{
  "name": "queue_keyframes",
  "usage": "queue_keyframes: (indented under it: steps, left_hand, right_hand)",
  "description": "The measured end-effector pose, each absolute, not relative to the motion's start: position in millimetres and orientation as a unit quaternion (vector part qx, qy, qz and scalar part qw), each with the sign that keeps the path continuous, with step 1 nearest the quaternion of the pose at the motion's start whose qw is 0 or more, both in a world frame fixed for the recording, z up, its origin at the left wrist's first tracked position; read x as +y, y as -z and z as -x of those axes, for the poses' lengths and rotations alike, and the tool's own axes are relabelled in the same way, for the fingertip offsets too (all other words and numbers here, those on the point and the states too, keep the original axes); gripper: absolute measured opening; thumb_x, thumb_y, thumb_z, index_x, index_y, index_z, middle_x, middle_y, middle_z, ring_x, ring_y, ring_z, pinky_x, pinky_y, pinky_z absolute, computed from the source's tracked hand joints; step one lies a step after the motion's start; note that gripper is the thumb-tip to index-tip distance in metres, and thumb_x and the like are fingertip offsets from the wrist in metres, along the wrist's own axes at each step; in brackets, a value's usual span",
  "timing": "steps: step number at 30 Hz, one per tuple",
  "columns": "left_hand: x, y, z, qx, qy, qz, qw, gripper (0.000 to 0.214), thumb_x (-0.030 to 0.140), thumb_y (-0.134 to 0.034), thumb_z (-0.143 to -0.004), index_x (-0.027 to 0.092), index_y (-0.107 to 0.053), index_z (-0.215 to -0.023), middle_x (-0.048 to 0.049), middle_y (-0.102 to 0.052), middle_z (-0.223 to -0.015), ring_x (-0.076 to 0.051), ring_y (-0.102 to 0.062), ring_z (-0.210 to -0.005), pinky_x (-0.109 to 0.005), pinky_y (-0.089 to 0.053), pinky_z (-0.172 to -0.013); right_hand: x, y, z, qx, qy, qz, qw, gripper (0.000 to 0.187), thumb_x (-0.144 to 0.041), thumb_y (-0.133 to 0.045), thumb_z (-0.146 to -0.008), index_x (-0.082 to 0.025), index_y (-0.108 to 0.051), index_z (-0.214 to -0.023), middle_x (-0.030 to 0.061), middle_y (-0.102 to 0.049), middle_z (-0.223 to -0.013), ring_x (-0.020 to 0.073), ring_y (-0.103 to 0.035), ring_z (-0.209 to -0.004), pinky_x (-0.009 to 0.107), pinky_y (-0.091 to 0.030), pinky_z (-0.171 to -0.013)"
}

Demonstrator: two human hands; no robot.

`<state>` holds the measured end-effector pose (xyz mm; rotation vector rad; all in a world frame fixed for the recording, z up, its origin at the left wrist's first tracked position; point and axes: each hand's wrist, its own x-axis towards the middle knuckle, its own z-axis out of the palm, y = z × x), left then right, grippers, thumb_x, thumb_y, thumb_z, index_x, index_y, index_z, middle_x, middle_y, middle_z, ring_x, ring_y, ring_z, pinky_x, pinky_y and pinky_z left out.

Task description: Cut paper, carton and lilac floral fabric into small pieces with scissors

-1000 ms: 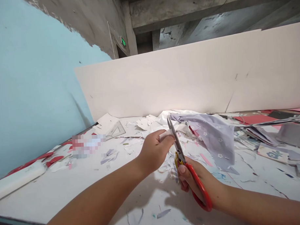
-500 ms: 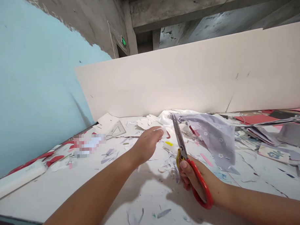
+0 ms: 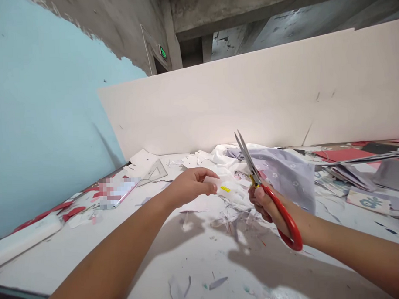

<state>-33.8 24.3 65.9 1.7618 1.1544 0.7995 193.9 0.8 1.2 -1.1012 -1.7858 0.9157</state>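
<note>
My left hand (image 3: 191, 187) is closed, with a small whitish piece (image 3: 212, 180) pinched between thumb and fingers; I cannot tell whether it is paper or cloth. In my right hand (image 3: 262, 200) is a pair of scissors (image 3: 248, 156) with red and yellow handles. Their blades point up and away, the tips slightly apart, touching nothing. Just right of my left fingertips shows a small yellow label (image 3: 225, 188) among white scraps. Beneath and between the hands lie thin offcuts (image 3: 232, 213). Lilac cloth with white flowers (image 3: 281, 166) lies behind my right hand.
A set square (image 3: 156, 172) and a phone-like slab (image 3: 125, 195), partly blurred, lie left on the white table (image 3: 101, 253). A white panel (image 3: 217, 105) stands along the back. Red sheets (image 3: 340, 155) and a printed card (image 3: 368, 201) lie right.
My right hand has moved up and to the right with the scissors, and their blades have parted slightly. My left hand has shifted a little down and left, still holding the whitish piece.
</note>
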Motion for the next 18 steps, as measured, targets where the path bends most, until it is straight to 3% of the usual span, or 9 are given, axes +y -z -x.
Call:
queue_keyframes:
  steps: [5, 11, 14, 18]
  left_hand:
    - [23, -65, 38, 0.493, -0.303, -0.708, 0.405, 0.029, 0.031, -0.067, -0.060, 0.020, -0.049, -0.080, 0.0008, -0.063, -0.064, -0.014, -0.057, -0.064, -0.023, -0.032, -0.053]
    - [16, -59, 42, 0.506, -0.303, -0.692, 0.416, 0.033, 0.032, -0.067, -0.060, 0.021, -0.044, -0.080, 0.0029, -0.061, -0.064, -0.013, -0.055, -0.060, -0.023, -0.034, -0.054]
    - [12, -56, 40, 0.489, -0.308, -0.688, 0.439, 0.025, 0.029, -0.065, -0.062, 0.021, -0.047, -0.078, 0.0035, -0.056, -0.065, -0.011, -0.051, -0.061, -0.022, -0.033, -0.054]
    - [5, -51, 34, 0.479, -0.304, -0.689, 0.452, 0.018, 0.030, -0.061, -0.066, 0.020, -0.047, -0.072, 0.0068, -0.042, -0.059, -0.006, -0.036, -0.051, -0.020, -0.024, -0.047]
  right_hand:
    - [19, -18, -212, -0.744, -0.257, 0.529, 0.316, 0.037, -0.058, -0.052, -0.075, -0.023, -0.044, -0.068, -0.0006, -0.045, -0.066, 0.0151, -0.043, -0.059, 0.029, -0.038, -0.053]
    - [44, -18, -224, -0.738, -0.123, 0.639, 0.178, 0.040, -0.061, -0.049, -0.074, -0.022, -0.046, -0.065, 0.0077, -0.057, -0.063, 0.0225, -0.053, -0.056, 0.034, -0.036, -0.049]
    - [50, -15, -228, -0.722, -0.044, 0.679, 0.123, 0.035, -0.054, -0.055, -0.071, -0.022, -0.044, -0.061, 0.0116, -0.058, -0.068, 0.0266, -0.056, -0.059, 0.034, -0.034, -0.048]
    - [51, -13, -231, -0.728, -0.050, 0.676, 0.104, 0.020, -0.038, -0.059, -0.069, -0.020, -0.051, -0.065, 0.0112, -0.060, -0.068, 0.0265, -0.058, -0.061, 0.032, -0.034, -0.049]
